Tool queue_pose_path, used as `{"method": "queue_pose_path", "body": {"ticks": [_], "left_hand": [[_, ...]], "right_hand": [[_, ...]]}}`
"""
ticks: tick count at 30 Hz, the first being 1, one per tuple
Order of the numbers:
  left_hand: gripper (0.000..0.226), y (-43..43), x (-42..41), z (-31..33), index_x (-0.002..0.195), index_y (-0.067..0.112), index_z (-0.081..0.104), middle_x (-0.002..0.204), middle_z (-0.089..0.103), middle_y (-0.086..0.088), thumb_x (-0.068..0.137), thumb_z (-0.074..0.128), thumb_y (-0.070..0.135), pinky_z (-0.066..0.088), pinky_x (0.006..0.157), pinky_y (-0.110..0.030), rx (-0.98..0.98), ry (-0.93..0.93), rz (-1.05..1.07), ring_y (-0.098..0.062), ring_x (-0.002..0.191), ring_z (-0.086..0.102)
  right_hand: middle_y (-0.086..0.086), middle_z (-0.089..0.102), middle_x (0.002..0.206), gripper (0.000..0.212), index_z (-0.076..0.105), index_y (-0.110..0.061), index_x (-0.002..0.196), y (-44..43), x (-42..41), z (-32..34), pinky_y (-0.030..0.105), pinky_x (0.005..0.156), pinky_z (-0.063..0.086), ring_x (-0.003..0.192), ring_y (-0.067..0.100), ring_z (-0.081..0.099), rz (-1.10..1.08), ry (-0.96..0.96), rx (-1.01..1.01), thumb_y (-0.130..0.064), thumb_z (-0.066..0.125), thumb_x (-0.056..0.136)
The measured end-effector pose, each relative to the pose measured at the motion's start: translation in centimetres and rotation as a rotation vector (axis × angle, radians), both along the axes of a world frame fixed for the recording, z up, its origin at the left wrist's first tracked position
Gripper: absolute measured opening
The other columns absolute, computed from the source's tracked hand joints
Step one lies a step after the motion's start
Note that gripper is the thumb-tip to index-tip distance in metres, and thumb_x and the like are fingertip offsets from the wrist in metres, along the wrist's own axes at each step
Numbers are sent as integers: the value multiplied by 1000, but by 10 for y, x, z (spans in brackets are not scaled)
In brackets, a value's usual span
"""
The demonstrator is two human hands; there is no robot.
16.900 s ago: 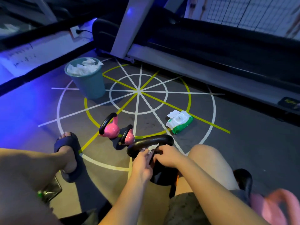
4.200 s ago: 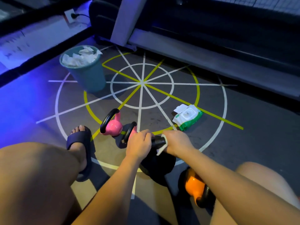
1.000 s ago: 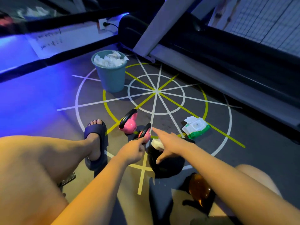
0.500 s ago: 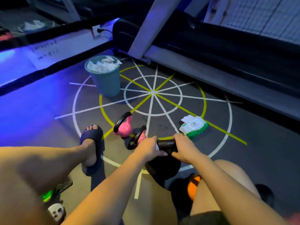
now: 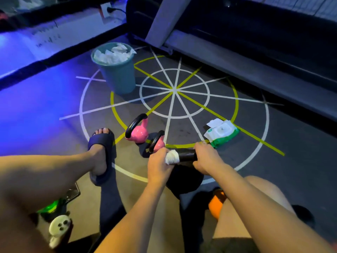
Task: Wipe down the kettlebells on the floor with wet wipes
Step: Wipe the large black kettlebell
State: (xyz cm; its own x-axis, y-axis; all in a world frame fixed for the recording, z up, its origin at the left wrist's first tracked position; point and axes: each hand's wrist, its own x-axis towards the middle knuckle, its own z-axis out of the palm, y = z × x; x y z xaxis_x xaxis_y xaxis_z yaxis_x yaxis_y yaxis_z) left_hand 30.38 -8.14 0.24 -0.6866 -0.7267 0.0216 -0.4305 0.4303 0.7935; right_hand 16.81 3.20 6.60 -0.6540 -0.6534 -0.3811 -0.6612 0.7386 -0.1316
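The black kettlebell (image 5: 184,178) is stood on the floor between the knees. Its handle (image 5: 188,154) is up top and is laid across from 9 o'clock to 3 o'clock. A white wipe (image 5: 171,157) is wrapped round the 9 o'clock end and squeezed there by the curled left hand (image 5: 157,166). The other end is gripped by the right hand (image 5: 206,158).

A big pink kettlebell (image 5: 139,133) and a small pink kettlebell (image 5: 159,143) are set at 11 o'clock. An orange kettlebell (image 5: 216,201) is at 5 o'clock, and the wipe pack (image 5: 221,133) at 2 o'clock.

The bin (image 5: 118,77), farther off at 11 o'clock, is filled with used wipes, so much wiping is likely done. The round black body is probably left to do. Which others are clean cannot be told.
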Motion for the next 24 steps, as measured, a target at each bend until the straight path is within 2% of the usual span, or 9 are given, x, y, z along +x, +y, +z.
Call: {"method": "queue_pose_path", "body": {"ticks": [4,7,10,12,13,15,17,21,24], "left_hand": [[23,7,3,-8,82,26,54,77,65,0,72,75,21,51,67,-48,198,10,122,-34,78,62],[34,-1,-1,1,88,22,58,83,65,-2,68,84,30,49,69,-45,-54,-87,-20,-35,82,62],[72,5,-6,29,120,24,53,113,62,0,62,88,48,47,84,-41,-153,-244,-156,-30,107,60],[117,8,-5,43,151,32,27,140,52,-2,56,90,60,44,99,-44,-81,-292,-227,-27,132,48],[128,7,-4,48,155,39,15,145,49,-2,53,87,68,41,104,-47,-116,-320,-283,-26,137,44],[122,0,-4,53,153,44,19,141,51,-2,53,77,82,32,111,-53,-221,-438,-408,-27,135,44],[102,-6,-10,59,141,31,43,129,58,-2,58,73,83,33,108,-50,-277,-567,-503,-28,126,52],[56,-8,-29,63,93,18,59,94,66,-1,72,75,67,47,67,-34,-252,-544,-466,-25,93,65],[56,-7,-30,58,85,18,54,86,64,1,72,72,69,44,61,-33,-265,-500,-459,-23,83,63]], "right_hand": [[12,51,127,40,49,-10,120,-3,2,1,42,97,44,120,33,50,-13,1,23,-16,63,83],[12,52,127,40,49,-10,120,-3,3,0,40,97,44,120,33,49,-29,11,20,-15,62,82],[12,53,127,40,50,-10,119,-3,5,0,40,96,44,120,32,49,-38,19,24,-13,63,81],[12,53,128,40,50,-10,119,-4,5,1,40,95,44,121,32,48,-44,18,27,-12,62,82],[12,53,128,39,50,-9,119,-4,5,2,40,96,44,122,32,48,-47,14,29,-12,62,82],[13,53,128,38,50,-9,118,-5,5,3,40,96,43,122,32,47,-47,10,33,-11,61,82],[13,53,128,37,50,-10,118,-5,5,3,40,96,44,122,32,47,-53,5,42,-11,61,83],[12,54,128,38,51,-11,119,-6,6,4,41,96,45,122,32,48,-69,3,39,-15,65,83],[11,54,127,38,51,-11,118,-6,7,4,41,95,45,122,31,48,-67,7,33,-17,67,84]]}}
